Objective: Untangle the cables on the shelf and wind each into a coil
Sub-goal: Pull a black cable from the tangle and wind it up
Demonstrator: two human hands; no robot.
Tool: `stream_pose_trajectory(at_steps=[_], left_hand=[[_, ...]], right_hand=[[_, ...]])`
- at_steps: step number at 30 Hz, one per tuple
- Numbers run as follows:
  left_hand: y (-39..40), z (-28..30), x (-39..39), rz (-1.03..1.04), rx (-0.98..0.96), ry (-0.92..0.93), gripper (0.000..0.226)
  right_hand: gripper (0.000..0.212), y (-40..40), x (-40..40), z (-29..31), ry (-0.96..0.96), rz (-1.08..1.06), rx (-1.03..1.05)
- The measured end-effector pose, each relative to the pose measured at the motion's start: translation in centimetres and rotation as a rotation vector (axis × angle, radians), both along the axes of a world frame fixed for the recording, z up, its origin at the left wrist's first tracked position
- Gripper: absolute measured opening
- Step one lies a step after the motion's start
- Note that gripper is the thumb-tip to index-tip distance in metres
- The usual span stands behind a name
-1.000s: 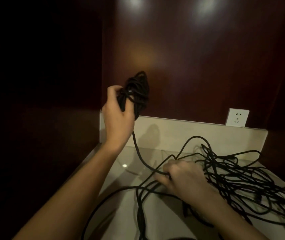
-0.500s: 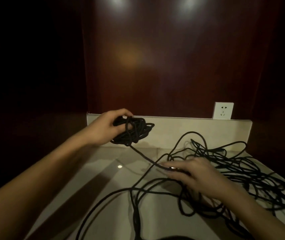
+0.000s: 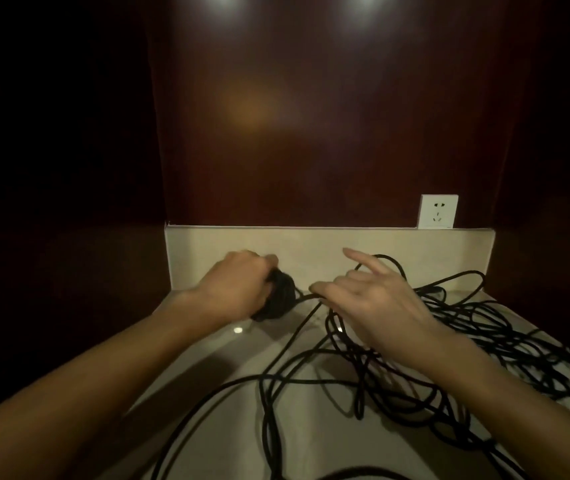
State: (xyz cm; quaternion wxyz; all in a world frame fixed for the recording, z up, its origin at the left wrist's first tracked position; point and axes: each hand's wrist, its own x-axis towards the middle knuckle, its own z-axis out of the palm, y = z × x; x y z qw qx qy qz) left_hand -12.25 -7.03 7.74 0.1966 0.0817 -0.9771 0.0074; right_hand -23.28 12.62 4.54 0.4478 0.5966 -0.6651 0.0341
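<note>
Dark wood panelling is closing in a pale shelf [image 3: 207, 403] w/ a wall socket [image 3: 437, 212] at its back right corner. Loose black cables [image 3: 467, 344] are sprawling over the right half, prob. still knotted. At the back edge, the left hand [image 3: 235, 289] is gripping the wound coil [image 3: 278, 299], pinning it down. The right hand [image 3: 370, 303] is hovering w/ fingers spread, touching the strand leaving the coil, grasping nothing.
</note>
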Motion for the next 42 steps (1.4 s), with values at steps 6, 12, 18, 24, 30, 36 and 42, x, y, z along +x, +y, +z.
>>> stream_pose_trajectory(at_steps=[6,12,18,24,30,36,42], left_hand=[[2.2,-1.0,2.6,-0.558,0.313,-0.157,0.016],[4.1,-2.8,4.6,-0.712,0.947,0.066,0.044],[5.4,-4.2,3.5,-0.563,1.236,0.504,0.036],[3.8,-6.4,2.6,-0.367,1.425,0.819,0.024],[3.6,-7.4,1.2,-0.270,1.324,0.911,0.022],[3.6,-5.0,-0.4,-0.320,1.138,0.974,0.018],[4.0,-5.2,-1.1,-0.361,1.038,0.962,0.022]], right_hand=[[0.036,1.0,-0.6,2.2,-0.340,0.187,-0.046],[0.029,-0.7,-0.5,0.0,-0.440,0.300,-0.210],[0.038,-3.0,2.4,-3.6,-0.720,0.022,-0.131],[0.050,-4.2,6.4,-6.5,-0.651,-0.146,-0.261],[0.030,-3.9,5.5,-6.5,-1.273,0.223,-0.329],[0.017,-3.6,5.5,-4.5,-1.841,0.569,-0.764],[0.019,-2.3,5.4,-3.4,-2.118,0.616,-0.846]])
